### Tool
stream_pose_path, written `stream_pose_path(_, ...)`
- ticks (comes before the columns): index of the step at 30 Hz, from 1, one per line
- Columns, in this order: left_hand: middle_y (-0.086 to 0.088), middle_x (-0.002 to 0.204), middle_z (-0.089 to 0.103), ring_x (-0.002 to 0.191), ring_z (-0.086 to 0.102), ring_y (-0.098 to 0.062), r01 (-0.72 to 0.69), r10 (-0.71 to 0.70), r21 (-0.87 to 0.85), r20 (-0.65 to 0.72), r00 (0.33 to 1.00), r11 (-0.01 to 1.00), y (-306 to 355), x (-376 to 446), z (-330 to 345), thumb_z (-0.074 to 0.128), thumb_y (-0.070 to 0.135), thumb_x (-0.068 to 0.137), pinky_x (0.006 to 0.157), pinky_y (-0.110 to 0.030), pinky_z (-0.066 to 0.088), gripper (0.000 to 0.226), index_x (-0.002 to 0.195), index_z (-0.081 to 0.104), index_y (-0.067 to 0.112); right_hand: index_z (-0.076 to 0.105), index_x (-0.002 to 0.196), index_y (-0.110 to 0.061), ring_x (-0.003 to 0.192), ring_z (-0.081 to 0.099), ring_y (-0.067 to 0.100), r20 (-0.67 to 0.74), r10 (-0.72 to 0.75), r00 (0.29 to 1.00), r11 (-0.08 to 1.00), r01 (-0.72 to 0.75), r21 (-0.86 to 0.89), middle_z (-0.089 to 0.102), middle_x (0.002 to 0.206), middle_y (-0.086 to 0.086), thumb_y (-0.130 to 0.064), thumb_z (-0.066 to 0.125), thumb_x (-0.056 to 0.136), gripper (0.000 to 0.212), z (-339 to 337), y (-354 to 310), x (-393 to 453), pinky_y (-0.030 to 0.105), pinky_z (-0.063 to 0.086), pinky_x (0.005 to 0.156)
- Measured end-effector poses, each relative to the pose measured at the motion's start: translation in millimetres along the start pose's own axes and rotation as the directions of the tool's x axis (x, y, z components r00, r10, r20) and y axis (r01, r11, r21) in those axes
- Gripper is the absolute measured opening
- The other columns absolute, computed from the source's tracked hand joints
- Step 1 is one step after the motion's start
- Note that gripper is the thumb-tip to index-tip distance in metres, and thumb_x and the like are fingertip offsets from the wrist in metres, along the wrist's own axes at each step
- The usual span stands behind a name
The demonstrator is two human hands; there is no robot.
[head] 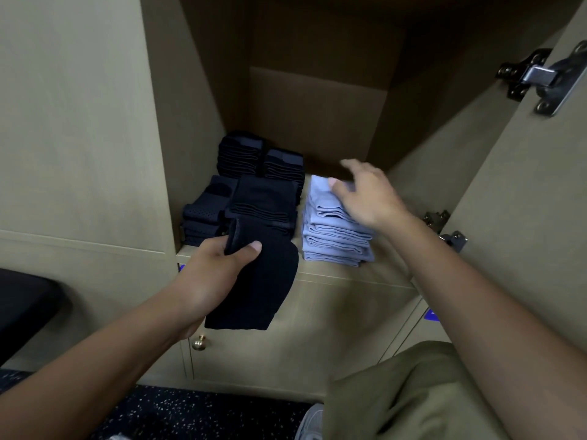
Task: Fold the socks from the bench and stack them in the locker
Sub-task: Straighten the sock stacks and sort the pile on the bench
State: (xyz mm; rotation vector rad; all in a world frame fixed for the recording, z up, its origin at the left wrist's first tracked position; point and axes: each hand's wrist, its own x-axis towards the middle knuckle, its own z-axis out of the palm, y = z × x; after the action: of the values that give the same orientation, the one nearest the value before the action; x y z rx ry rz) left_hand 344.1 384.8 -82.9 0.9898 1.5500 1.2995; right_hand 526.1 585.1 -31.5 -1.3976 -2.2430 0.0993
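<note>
At lower left of centre, my left hand (219, 265) grips a folded black sock (260, 281), thumb curled over it. Black sock stacks (257, 192) fill the locker shelf (333, 269) at centre. Right of them, my right hand (365, 195) rests spread, relaxed fingers on the light-blue stack (333, 236).

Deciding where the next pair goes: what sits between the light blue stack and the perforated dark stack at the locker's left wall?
In the head view, another dark sock stack fills it, between the light blue stack and the perforated dark stack.
</note>
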Motion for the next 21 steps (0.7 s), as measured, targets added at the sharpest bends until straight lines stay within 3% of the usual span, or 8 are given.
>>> stream_pose_path(4,0.01,0.097,0.078,0.093,0.074,-0.013,0.019,-0.019,-0.068,0.005,1.0,0.997,1.8,-2.2,-2.8,0.057,0.036,0.102,0.077,-0.031,0.054,0.02,0.108,0.073,0.026,0.017,0.162,-0.022,0.157,0.006,0.017,0.394,-0.032,0.919,0.994,0.07,-0.08,0.011,0.17,0.001,-0.059,0.021,0.105,0.068,13.0,-5.6,-6.2,0.034,0.004,0.125)
stream_pose_path(7,0.008,0.097,0.079,0.086,0.076,-0.01,0.062,-0.06,-0.156,0.02,0.998,0.986,5.3,-4.4,-6.4,0.056,0.037,0.102,0.076,-0.032,0.055,0.021,0.107,0.073,0.025,0.011,0.163,-0.021,0.157,0.0,0.016,0.479,0.007,0.878,0.988,0.067,-0.137,0.003,0.17,0.002,-0.06,0.013,0.104,0.07,17.1,-7.7,-9.8,0.034,0.0,0.125)
stream_pose_path(11,0.005,0.098,0.079,0.092,0.075,-0.015,0.134,-0.127,-0.336,0.045,0.991,0.932,11.9,-6.3,-12.5,0.055,0.034,0.103,0.081,-0.035,0.054,0.018,0.105,0.071,0.026,0.015,0.162,-0.022,0.157,0.004,0.017,0.346,-0.032,0.938,0.99,0.078,-0.119,0.01,0.17,0.002,-0.064,0.016,0.103,0.073,8.3,-16.6,-14.0,0.036,0.005,0.127)
stream_pose_path(14,0.002,0.103,0.079,0.101,0.073,-0.019,0.164,-0.165,-0.398,0.032,0.986,0.903,15.1,-5.8,-21.2,0.054,0.034,0.104,0.082,-0.036,0.055,0.021,0.112,0.07,0.023,0.028,0.16,-0.019,0.153,0.022,0.019,0.209,-0.145,0.967,0.988,0.152,-0.02,0.03,0.165,0.005,-0.057,0.029,0.105,0.067,-6.6,-42.0,-28.3,0.034,0.016,0.123)
stream_pose_path(18,-0.003,0.108,0.078,0.099,0.075,-0.021,0.183,-0.191,-0.474,0.032,0.981,0.861,23.4,-8.3,-38.0,0.051,0.036,0.104,0.079,-0.036,0.057,0.031,0.125,0.066,0.018,0.061,0.137,-0.023,0.123,0.054,0.003,0.06,-0.313,0.948,0.916,0.285,0.284,0.063,0.131,-0.01,-0.045,0.054,0.1,0.043,-25.3,-90.3,-62.9,0.019,0.038,0.101)
stream_pose_path(21,-0.006,0.103,0.079,0.088,0.077,-0.021,0.184,-0.184,-0.524,0.052,0.981,0.832,34.4,-13.3,-50.2,0.044,0.037,0.106,0.071,-0.035,0.063,0.034,0.121,0.067,0.017,0.072,0.117,-0.026,0.103,0.063,-0.007,0.141,-0.413,0.9,0.825,0.304,0.476,0.072,0.107,-0.019,-0.037,0.073,0.09,0.028,-24.0,-117.9,-85.0,0.02,0.049,0.095)
